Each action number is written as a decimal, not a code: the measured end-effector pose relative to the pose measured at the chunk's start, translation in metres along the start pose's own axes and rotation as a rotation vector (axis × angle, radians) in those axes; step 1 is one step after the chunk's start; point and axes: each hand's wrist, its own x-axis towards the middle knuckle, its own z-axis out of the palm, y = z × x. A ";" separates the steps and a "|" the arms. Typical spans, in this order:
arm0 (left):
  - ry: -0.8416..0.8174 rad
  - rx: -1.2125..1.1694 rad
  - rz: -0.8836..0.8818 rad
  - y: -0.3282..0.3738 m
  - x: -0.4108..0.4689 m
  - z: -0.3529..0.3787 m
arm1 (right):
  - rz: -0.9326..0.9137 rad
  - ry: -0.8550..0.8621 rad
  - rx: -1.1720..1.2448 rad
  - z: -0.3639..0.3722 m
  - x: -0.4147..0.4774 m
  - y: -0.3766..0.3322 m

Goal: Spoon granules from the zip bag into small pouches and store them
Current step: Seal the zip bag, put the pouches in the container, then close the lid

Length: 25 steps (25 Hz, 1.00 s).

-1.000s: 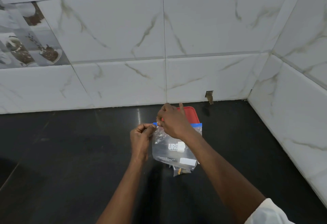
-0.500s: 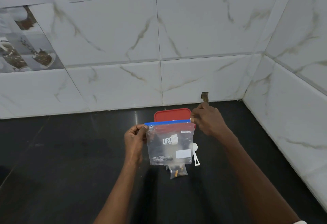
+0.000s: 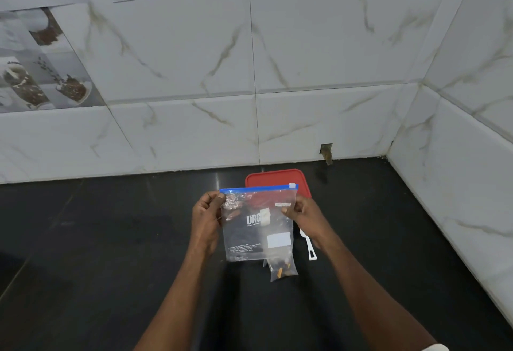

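While the dark surface (image 3: 111, 239) below the marble-tiled wall (image 3: 319, 45) carries the rest of the kit, the zip bag (image 3: 256, 228) is held upright above it between both hands. The left hand (image 3: 206, 220) pinches the bag's upper left edge just under the blue zip strip. The right hand (image 3: 301, 217) pinches the upper right edge in the same way.

Behind the bag, near the wall, a red lid (image 3: 277, 178) rests on the surface, presumably on the storage box. A white spoon (image 3: 309, 248) lies just right of the bag, partly hidden by the right wrist and untouched. One small pouch (image 3: 281, 268) holding dark and orange bits shows below the bag's bottom edge, seemingly lying on the surface. The white slider (image 3: 291, 185) sits at the right end of the strip, and I cannot tell whether the bag is open or sealed.

As I judge it, one pouch looks filled. No scooping is under way, the lid is on, and storing is yet to be done.
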 end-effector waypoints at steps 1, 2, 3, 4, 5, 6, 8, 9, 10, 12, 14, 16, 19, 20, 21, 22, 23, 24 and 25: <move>-0.026 -0.049 -0.013 -0.003 0.001 -0.006 | -0.001 0.037 0.042 0.005 0.003 0.003; -0.061 -0.082 -0.049 -0.010 0.001 -0.014 | 0.006 0.062 0.075 0.009 0.006 0.004; -0.098 -0.064 -0.104 -0.018 -0.002 -0.022 | 0.012 0.068 0.091 0.011 0.009 0.006; -0.135 -0.008 -0.155 -0.026 -0.006 -0.028 | 0.015 0.061 0.081 0.014 0.013 0.008; -0.166 0.051 -0.181 -0.033 -0.009 -0.032 | 0.016 0.036 0.074 0.016 0.015 0.009; -0.166 0.085 -0.188 -0.038 -0.010 -0.034 | 0.021 0.002 0.074 0.018 0.016 0.008; -0.118 0.082 -0.184 -0.038 -0.002 -0.032 | 0.032 -0.073 0.102 0.020 0.012 0.007; -0.111 0.070 -0.165 -0.033 0.003 -0.030 | 0.039 -0.093 0.119 0.021 0.009 0.011; -0.116 0.070 -0.141 -0.027 0.008 -0.027 | 0.046 -0.090 0.113 0.021 0.004 0.015; -0.104 0.074 -0.100 -0.017 0.015 -0.025 | 0.079 -0.038 0.068 0.022 -0.004 0.029; -0.063 0.042 -0.085 -0.010 0.021 -0.025 | 0.131 0.002 0.050 0.026 -0.013 0.044; -0.023 -0.026 -0.107 -0.007 0.027 -0.033 | 0.154 0.005 0.039 0.037 -0.019 0.049; 0.018 -0.096 -0.138 -0.005 0.040 -0.053 | 0.180 0.034 0.108 0.069 -0.022 0.041; 0.034 -0.106 -0.147 -0.006 0.047 -0.061 | 0.224 0.078 0.193 0.081 -0.021 0.040; 0.047 -0.109 -0.156 -0.007 0.053 -0.069 | 0.267 0.128 0.307 0.094 -0.020 0.039; 0.061 -0.103 -0.167 -0.010 0.059 -0.077 | 0.292 0.193 0.380 0.106 -0.021 0.039; 0.073 -0.089 -0.185 -0.015 0.064 -0.085 | 0.301 0.269 0.387 0.116 -0.021 0.041; 0.085 -0.074 -0.214 -0.020 0.069 -0.092 | 0.291 0.349 0.334 0.124 -0.021 0.044; 0.092 -0.061 -0.248 -0.027 0.074 -0.099 | 0.259 0.406 0.252 0.132 -0.020 0.049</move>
